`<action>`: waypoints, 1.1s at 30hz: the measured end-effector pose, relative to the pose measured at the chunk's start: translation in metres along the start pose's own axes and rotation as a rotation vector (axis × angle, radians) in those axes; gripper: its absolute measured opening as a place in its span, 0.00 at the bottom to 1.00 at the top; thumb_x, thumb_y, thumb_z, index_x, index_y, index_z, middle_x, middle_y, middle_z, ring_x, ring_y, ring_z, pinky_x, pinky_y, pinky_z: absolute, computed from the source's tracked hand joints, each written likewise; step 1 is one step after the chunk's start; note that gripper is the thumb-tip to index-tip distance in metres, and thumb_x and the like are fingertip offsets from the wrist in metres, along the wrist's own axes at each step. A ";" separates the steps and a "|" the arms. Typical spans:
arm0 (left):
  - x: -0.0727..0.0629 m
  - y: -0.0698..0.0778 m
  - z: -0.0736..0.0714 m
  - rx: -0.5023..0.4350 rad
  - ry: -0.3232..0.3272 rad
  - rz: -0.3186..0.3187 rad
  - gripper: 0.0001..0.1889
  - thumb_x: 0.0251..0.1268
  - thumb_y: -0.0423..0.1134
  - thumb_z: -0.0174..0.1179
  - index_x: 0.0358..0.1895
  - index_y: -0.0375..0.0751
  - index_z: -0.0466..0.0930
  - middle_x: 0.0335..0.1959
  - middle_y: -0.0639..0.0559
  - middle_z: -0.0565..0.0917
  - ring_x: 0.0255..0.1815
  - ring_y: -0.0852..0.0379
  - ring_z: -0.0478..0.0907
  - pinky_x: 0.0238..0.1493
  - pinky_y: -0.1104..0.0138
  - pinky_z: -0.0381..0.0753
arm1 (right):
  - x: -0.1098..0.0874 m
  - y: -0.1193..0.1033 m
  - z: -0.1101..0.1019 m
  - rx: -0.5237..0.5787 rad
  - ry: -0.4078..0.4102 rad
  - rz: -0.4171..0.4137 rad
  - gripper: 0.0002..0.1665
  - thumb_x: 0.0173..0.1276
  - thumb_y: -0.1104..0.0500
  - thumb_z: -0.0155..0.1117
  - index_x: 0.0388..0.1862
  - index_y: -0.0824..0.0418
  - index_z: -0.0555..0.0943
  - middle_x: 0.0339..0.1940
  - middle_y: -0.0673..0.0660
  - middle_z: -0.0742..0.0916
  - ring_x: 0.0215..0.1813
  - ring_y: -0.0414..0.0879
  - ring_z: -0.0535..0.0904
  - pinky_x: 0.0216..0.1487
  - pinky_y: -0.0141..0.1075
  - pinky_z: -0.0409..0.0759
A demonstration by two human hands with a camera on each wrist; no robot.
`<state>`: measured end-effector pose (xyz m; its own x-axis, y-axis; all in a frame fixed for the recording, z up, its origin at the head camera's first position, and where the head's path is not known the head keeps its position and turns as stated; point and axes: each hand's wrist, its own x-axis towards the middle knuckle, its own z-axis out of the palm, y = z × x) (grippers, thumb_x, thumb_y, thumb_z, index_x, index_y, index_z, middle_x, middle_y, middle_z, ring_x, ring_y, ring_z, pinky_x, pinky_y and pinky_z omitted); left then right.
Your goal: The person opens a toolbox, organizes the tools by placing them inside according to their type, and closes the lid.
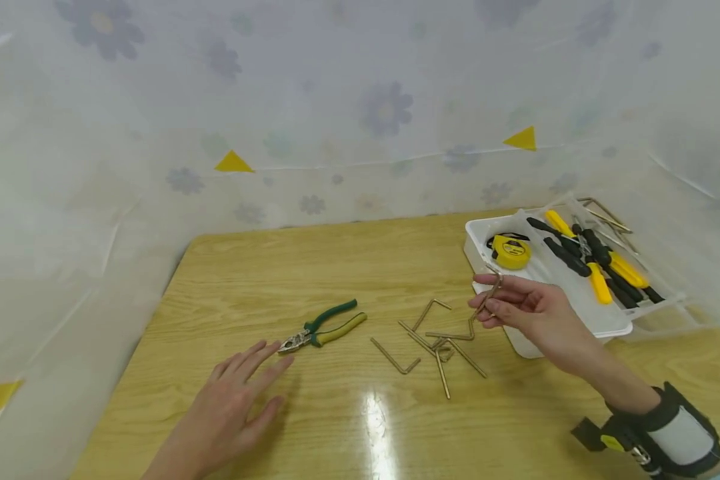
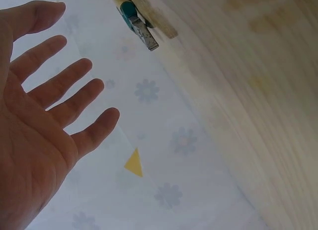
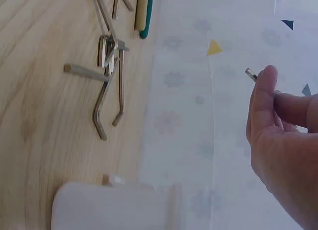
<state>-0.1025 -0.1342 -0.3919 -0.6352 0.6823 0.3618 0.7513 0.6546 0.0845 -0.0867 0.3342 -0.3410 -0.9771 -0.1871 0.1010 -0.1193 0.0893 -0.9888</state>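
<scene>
Thumb and fingers of my right hand (image 1: 543, 320) pinch a brass-coloured hex key (image 1: 486, 298) above the table, beside the white tray. Only a short end of that hex key (image 3: 250, 74) shows past the fingertips in the right wrist view. Below and left of it, several loose hex keys (image 1: 443, 377) lie in a crossed pile on the wood. My left hand (image 1: 231, 400) is spread with nothing in it, its fingertips near the nose of the green-and-yellow pliers (image 1: 309, 332). Whether they touch is unclear in the head view; the left wrist view shows the pliers' nose (image 2: 145, 36) beyond the fingers.
A white tray (image 1: 552, 317) at the right holds a yellow tape measure (image 1: 511, 251). In its clear side section lie several yellow-and-black screwdrivers (image 1: 600, 283) and other tools. Flowered plastic sheeting (image 1: 336, 167) hangs behind the wooden table (image 1: 246, 267).
</scene>
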 end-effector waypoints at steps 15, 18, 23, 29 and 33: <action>0.015 0.000 0.011 -0.116 0.069 0.114 0.28 0.66 0.43 0.65 0.70 0.50 0.76 0.73 0.47 0.75 0.69 0.44 0.77 0.57 0.47 0.82 | -0.023 -0.041 -0.092 -0.895 0.343 0.228 0.24 0.78 0.54 0.61 0.63 0.71 0.81 0.39 0.45 0.93 0.32 0.17 0.77 0.29 0.23 0.78; 0.023 0.004 0.016 -0.128 0.047 0.154 0.30 0.63 0.42 0.68 0.70 0.50 0.76 0.74 0.48 0.74 0.70 0.45 0.75 0.59 0.48 0.82 | -0.029 -0.043 -0.112 -1.006 0.436 0.283 0.24 0.80 0.56 0.57 0.62 0.75 0.80 0.47 0.70 0.90 0.33 0.25 0.82 0.30 0.27 0.80; 0.035 0.012 0.021 -0.107 -0.020 0.208 0.33 0.58 0.42 0.71 0.70 0.51 0.76 0.73 0.48 0.75 0.71 0.43 0.75 0.61 0.48 0.82 | -0.036 -0.041 -0.137 -1.079 0.518 0.346 0.26 0.84 0.60 0.46 0.67 0.82 0.71 0.59 0.84 0.78 0.55 0.77 0.75 0.47 0.56 0.79; 0.047 0.024 0.026 -0.079 -0.036 0.302 0.33 0.56 0.44 0.72 0.69 0.51 0.76 0.73 0.49 0.75 0.70 0.45 0.75 0.61 0.49 0.81 | -0.043 -0.018 -0.179 -1.138 0.568 0.295 0.23 0.83 0.65 0.43 0.66 0.80 0.72 0.53 0.79 0.83 0.49 0.69 0.80 0.31 0.37 0.74; 0.051 0.032 0.029 -0.065 -0.044 0.349 0.33 0.56 0.45 0.71 0.69 0.52 0.76 0.73 0.49 0.75 0.71 0.45 0.75 0.63 0.51 0.80 | -0.047 0.013 -0.211 -1.203 0.547 0.316 0.25 0.85 0.59 0.40 0.67 0.73 0.75 0.53 0.72 0.83 0.46 0.62 0.78 0.38 0.51 0.78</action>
<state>-0.1157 -0.0690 -0.3975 -0.3446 0.8755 0.3386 0.9332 0.3587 0.0221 -0.0791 0.5503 -0.3355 -0.9018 0.3842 0.1981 0.3177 0.8998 -0.2991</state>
